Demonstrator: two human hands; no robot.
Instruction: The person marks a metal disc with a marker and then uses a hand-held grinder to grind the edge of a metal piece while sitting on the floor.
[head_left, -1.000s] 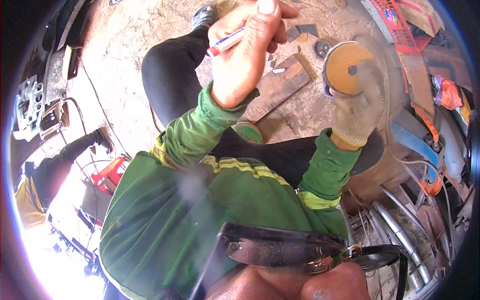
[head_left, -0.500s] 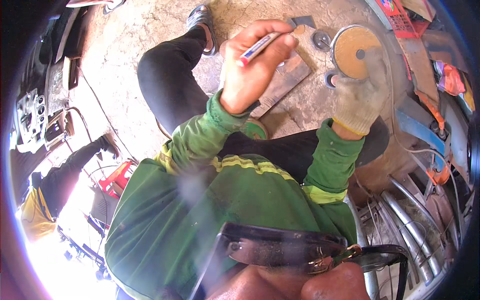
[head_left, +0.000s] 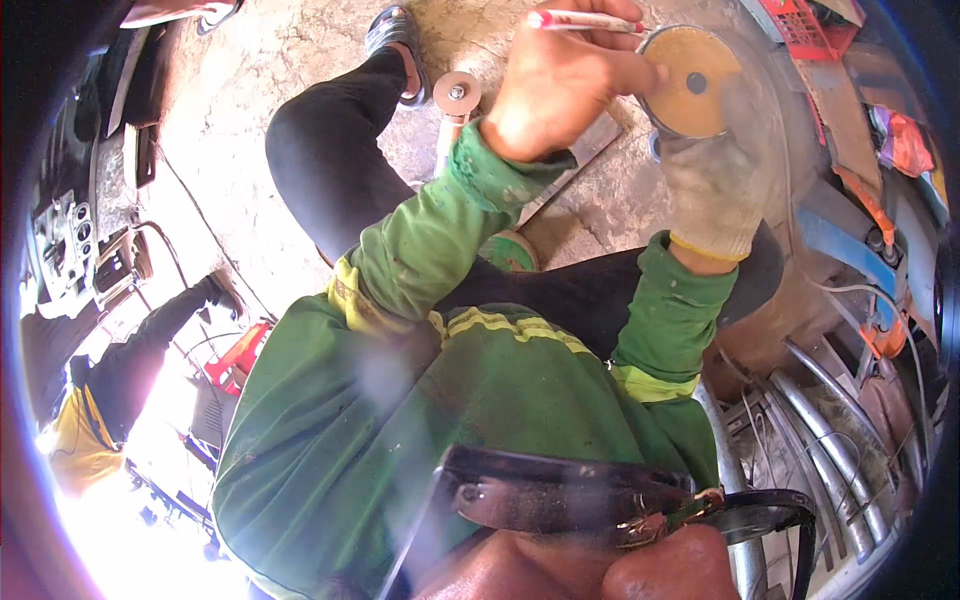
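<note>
My bare left hand (head_left: 555,90) is closed on a marker pen (head_left: 580,20), white with red ends. The pen's right end lies at the upper left edge of a round tan disc (head_left: 668,55), which has a dark centre hole and a dark rim. My left thumb reaches over the disc's left edge. In a pale knit glove, my right hand (head_left: 715,190) grips the disc from its lower right side; its fingers are partly blurred. Below my left hand, a flat metal plate (head_left: 590,150) lies on the floor, mostly hidden by the hand and sleeve.
Left of my left wrist is a small round disc (head_left: 456,93) on a partly hidden tool. A green round object (head_left: 508,252) lies between my legs. Metal pipes (head_left: 820,460), a cable (head_left: 790,200) and a red crate (head_left: 800,30) are on the right. Another person (head_left: 85,430) is far left.
My left hand has moved up and right, bringing the pen and thumb to the disc. The pen has turned nearly level. The gloved hand and disc have shifted slightly.
</note>
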